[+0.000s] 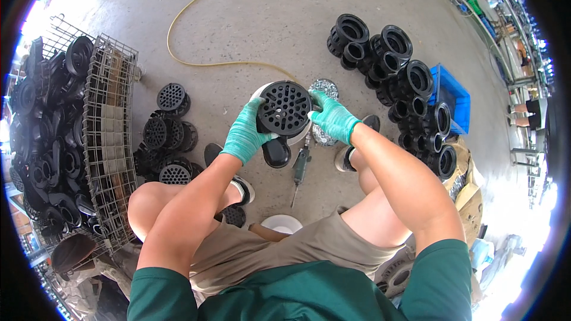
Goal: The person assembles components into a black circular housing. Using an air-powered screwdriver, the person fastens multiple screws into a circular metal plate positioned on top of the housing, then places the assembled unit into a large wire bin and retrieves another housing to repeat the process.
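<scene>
A black plastic floor drain point(276, 153) with a round perforated grate point(285, 107) on top is held up between my two gloved hands. My left hand point(247, 129) grips its left side, thumb and fingers around the rim and the side outlet. My right hand point(333, 117) closes on the right edge of the grate, fingertips at the rim. A small shiny spot shows on the grate. Beneath the drain a white round thing point(260, 91) partly shows. Close by on the floor lies a power screwdriver point(301, 165), between my feet. Beside my right hand stand containers of small metal screws point(325, 87).
Several perforated grates point(172, 97) are stacked on the floor at left, beside a wire cage point(110, 125) full of black parts. Rows of black drain bodies point(414, 78) stand at right, near a blue crate point(453, 98). A yellow hose point(178, 21) crosses the floor.
</scene>
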`<action>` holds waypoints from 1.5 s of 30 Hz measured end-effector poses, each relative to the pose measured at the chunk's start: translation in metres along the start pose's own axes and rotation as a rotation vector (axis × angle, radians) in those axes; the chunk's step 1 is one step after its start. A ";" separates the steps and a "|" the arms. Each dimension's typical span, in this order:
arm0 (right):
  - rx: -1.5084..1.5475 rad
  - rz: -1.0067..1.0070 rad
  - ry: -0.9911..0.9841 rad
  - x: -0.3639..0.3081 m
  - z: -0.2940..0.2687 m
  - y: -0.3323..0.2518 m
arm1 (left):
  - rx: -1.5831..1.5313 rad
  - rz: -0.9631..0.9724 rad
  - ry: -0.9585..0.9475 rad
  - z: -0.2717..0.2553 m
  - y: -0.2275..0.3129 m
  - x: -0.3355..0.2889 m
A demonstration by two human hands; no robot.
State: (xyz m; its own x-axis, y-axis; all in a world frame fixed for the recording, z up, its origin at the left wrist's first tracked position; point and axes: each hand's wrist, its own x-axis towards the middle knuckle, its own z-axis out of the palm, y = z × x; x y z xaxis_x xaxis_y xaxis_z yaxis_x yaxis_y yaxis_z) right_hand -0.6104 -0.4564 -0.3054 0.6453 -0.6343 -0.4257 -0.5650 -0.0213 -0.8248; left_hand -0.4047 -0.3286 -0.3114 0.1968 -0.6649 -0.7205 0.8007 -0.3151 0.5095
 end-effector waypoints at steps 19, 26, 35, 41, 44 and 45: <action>0.254 0.141 -0.116 0.001 0.005 0.003 | 0.094 0.025 -0.046 0.003 0.006 -0.005; 0.281 0.152 -0.119 0.002 0.005 0.005 | 0.127 0.090 -0.054 -0.001 0.002 -0.004; 0.255 0.155 -0.134 0.011 0.007 -0.004 | 0.182 0.223 -0.121 -0.018 -0.008 0.006; 0.149 0.136 -0.163 0.020 0.004 -0.008 | 0.160 0.092 -0.143 -0.025 -0.004 0.011; 0.132 0.096 -0.159 0.019 0.006 -0.006 | 0.220 0.166 -0.203 -0.030 -0.008 0.011; 0.130 0.066 -0.143 0.020 0.007 -0.004 | 0.233 0.189 -0.223 -0.030 -0.008 0.010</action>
State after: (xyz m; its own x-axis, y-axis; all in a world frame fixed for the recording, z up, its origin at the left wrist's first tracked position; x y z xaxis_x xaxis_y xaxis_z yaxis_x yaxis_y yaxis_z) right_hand -0.5921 -0.4636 -0.3128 0.6807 -0.5143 -0.5216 -0.5437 0.1225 -0.8303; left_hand -0.3925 -0.3129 -0.3369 0.1804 -0.8492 -0.4962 0.6067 -0.3010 0.7357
